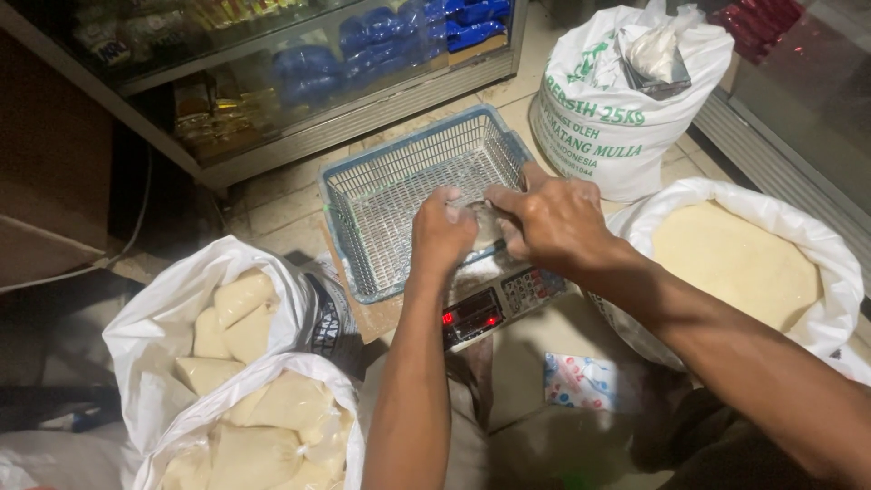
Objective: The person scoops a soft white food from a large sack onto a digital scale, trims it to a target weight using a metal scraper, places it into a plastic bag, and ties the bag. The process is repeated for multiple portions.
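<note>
My left hand point(442, 238) and my right hand point(549, 218) meet over a digital scale point(494, 299) with a red display. Both grip a small clear plastic bag point(484, 222) that rests on the scale's platform; its contents are mostly hidden by my fingers. The left fist closes on the bag's left side, and the right hand pinches its top from the right. A blue wire basket point(399, 186) sits tilted on the floor just behind the scale, empty as far as I can see.
An open white sack of pale grain point(739, 259) stands at the right. A printed white sack point(617, 100) is behind it. Two white bags of filled packets point(245, 399) lie at lower left. A glass display cabinet point(299, 82) runs along the back.
</note>
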